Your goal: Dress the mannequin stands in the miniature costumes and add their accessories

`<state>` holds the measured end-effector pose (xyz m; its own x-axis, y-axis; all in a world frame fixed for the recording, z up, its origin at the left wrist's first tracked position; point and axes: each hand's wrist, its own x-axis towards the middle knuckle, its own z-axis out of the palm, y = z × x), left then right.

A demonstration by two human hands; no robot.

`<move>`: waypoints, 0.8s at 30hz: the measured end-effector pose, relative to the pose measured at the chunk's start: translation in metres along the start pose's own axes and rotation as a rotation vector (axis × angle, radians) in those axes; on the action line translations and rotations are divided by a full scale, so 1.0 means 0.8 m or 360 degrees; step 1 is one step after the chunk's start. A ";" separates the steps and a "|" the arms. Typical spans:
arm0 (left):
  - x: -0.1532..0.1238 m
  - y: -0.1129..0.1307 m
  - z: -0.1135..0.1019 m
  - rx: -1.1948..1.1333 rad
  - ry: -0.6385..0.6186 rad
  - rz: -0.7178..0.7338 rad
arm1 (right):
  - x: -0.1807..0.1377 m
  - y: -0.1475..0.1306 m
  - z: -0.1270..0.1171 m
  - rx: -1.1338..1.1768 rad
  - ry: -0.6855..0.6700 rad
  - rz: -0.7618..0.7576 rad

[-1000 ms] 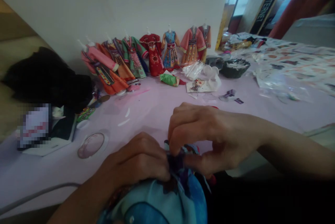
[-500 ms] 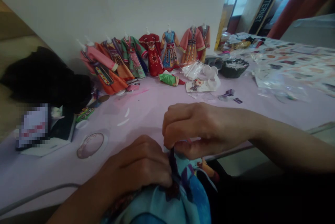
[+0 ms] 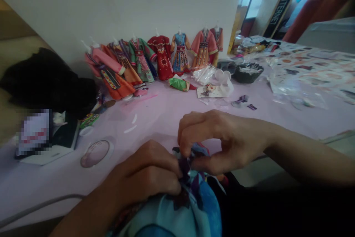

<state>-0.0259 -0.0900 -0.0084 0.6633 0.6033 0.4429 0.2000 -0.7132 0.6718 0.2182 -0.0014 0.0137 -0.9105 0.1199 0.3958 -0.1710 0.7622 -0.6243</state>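
"Head view: how do the fingers stand?"
"The left hand has curled fingers grasping the blue cloth. The right hand has thumb and forefinger slightly parted at the cloth's purple folds; whether they pinch, I cannot tell."
"And the cloth?"
"Mostly below the fingertips, spreading toward the camera."

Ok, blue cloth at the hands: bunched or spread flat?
Bunched. The blue cloth puckers into folds where the left hand and right hand meet it, then bulges out below rather than lying flat.
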 end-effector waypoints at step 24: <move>-0.004 -0.005 -0.005 0.0052 -0.0200 0.0030 | 0.004 -0.006 -0.005 -0.0072 -0.0114 0.0059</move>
<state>-0.0312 -0.0873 -0.0104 0.7518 0.5418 0.3758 0.2090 -0.7364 0.6434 0.2178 -0.0024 0.0204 -0.9408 0.1042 0.3226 -0.1207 0.7862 -0.6060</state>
